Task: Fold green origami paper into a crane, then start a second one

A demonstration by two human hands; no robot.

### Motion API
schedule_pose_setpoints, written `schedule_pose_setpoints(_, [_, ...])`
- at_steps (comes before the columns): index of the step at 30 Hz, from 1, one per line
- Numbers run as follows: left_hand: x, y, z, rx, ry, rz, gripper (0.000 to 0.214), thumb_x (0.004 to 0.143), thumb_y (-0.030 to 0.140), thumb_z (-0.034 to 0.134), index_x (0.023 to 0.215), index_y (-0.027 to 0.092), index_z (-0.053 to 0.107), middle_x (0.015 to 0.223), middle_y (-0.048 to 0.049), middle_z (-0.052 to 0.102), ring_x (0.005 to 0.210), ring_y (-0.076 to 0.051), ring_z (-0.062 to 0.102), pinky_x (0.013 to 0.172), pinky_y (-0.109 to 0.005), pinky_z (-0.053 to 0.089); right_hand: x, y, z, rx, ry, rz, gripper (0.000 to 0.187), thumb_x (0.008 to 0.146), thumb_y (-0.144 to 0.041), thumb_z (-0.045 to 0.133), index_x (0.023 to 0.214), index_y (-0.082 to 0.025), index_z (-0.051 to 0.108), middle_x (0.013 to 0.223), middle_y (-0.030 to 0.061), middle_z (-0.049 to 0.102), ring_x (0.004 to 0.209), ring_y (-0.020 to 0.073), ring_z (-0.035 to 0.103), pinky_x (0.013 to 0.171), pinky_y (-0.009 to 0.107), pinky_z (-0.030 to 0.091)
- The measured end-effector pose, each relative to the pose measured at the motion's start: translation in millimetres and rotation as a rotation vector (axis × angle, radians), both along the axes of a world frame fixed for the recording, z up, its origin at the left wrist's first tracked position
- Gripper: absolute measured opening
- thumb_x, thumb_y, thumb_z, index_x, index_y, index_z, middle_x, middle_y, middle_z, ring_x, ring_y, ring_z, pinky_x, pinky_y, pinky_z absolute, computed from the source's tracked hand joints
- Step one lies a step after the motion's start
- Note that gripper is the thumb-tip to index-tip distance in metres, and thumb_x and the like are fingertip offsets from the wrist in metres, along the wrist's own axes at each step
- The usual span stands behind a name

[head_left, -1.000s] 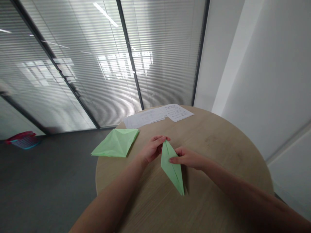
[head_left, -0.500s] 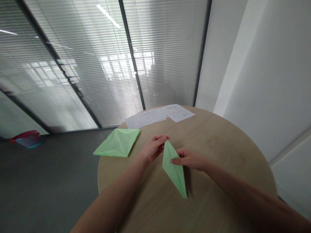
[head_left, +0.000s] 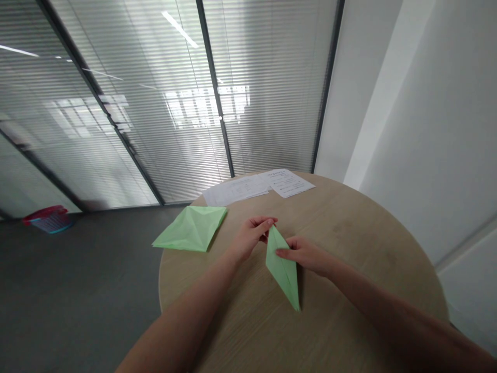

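A narrow, kite-shaped folded green paper (head_left: pixel 284 269) lies on the round wooden table (head_left: pixel 349 243). My left hand (head_left: pixel 252 235) pinches its far tip with fingers pressed together. My right hand (head_left: pixel 305 255) is closed, its fingertips pressing down on the paper's upper right edge near the middle crease. The paper's near point rests on the table toward me.
A second green sheet (head_left: pixel 191 234), creased and partly unfolded, lies at the table's left edge and overhangs it. White printed pages (head_left: pixel 256 185) lie at the far rim. Glass partitions with blinds stand behind; a red-and-blue basket (head_left: pixel 48 220) sits on the grey floor at left.
My hands and the folded paper keep the same hold; the right fingertips have slid slightly up the paper toward the tip. The view has shifted a little.
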State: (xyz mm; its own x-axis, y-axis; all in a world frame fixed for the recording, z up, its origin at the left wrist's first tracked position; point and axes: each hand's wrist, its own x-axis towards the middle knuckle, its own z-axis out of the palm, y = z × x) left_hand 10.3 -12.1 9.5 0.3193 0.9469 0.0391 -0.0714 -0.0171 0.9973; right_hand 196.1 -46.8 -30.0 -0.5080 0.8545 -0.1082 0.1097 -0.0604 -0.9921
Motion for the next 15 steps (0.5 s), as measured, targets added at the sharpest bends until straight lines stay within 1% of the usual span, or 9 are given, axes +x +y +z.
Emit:
schedule_pose_setpoints(2, [-0.9,0.3,-0.9,-0.002,0.017,-0.047,0.042,0.072,0.048,0.077,0.098,0.015,0.076,0.087,-0.0066,0.069,0.068,-0.014,0.059,0.06,-0.026,0.046,0.5,0.2,0.3,-0.003,0.002,-0.008,0.037,0.078,-0.049,0.072,0.082,-0.012,0.071,0.075,0.0067,0.07,0.062,0.0162,0.058,0.062,0.028,0.041])
schedule_pose_setpoints(3, [-1.4,0.6,-1.5,-0.006,0.025,-0.069,0.042,0.071,0.048,0.077,0.098,0.015,0.076,0.089,-0.0072,0.07,0.069,-0.014,0.06,0.061,-0.026,0.047,0.6,0.0,1.0,-0.006,0.005,-0.01,0.037,0.078,-0.048,0.072,0.082,-0.012,0.071,0.075,0.0067,0.069,0.062,0.016,0.058,0.062,0.028,0.041])
schedule_pose_setpoints(5, [-2.3,1.0,-2.7,-0.022,0.041,-0.095,0.041,0.07,0.047,0.079,0.092,0.014,0.076,0.083,-0.0065,0.069,0.068,-0.014,0.06,0.061,-0.026,0.047,0.6,-0.8,2.8,-0.017,0.012,-0.005,0.036,0.078,-0.048,0.073,0.081,-0.012,0.071,0.074,0.0064,0.069,0.061,0.0156,0.057,0.062,0.027,0.04])
schedule_pose_setpoints(8, [-2.8,1.1,-2.9,-0.044,0.056,-0.096,0.039,0.067,0.048,0.08,0.081,0.012,0.074,0.071,-0.0036,0.065,0.062,-0.012,0.057,0.058,-0.025,0.046,0.1,-2.0,5.7,-0.017,0.002,0.006,0.035,0.077,-0.048,0.072,0.08,-0.013,0.071,0.073,0.0057,0.068,0.061,0.0155,0.056,0.061,0.027,0.039])
schedule_pose_setpoints(15, [-2.0,-0.8,1.6,-0.058,0.089,-0.065,0.038,0.063,0.048,0.081,0.071,0.013,0.069,0.063,-0.0001,0.059,0.054,-0.009,0.051,0.051,-0.023,0.041,0.6,-0.1,3.3,0.024,-0.037,0.035,0.036,0.081,-0.049,0.068,0.086,-0.013,0.07,0.076,0.0056,0.069,0.064,0.0164,0.058,0.062,0.027,0.041])
